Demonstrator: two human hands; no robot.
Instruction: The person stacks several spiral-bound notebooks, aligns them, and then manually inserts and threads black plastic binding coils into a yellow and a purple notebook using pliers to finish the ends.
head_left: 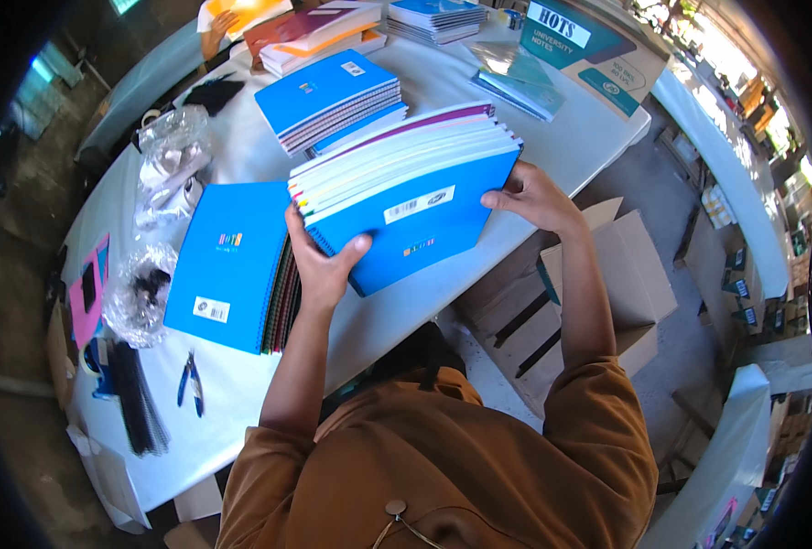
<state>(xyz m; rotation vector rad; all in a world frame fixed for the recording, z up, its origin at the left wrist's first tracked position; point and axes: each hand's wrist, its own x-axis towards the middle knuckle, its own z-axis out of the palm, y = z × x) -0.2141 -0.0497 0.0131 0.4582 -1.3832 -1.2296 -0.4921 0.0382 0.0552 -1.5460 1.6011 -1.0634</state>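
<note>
Between my two hands stands a thick stack of notebooks [397,215], held on edge over the table, its front cover blue with a white label. My left hand [325,261] grips the stack's left side, thumb on the blue cover. On the right side my right hand [536,201] clasps it, thumb in front and fingers behind, partly hidden. Just left of my left hand lies another pile of spiral notebooks [227,265] with a blue top cover. Behind the held stack sits a further pile of blue spiral notebooks [333,96].
On the white table [232,393] are pliers [190,384], crumpled clear plastic [140,293] and black mesh strips [139,403]. A printed carton [598,55] and plastic-wrapped notebooks [520,82] stand far right. An open cardboard box [630,265] is below, right. Another person's hand [221,27] shows at the far side.
</note>
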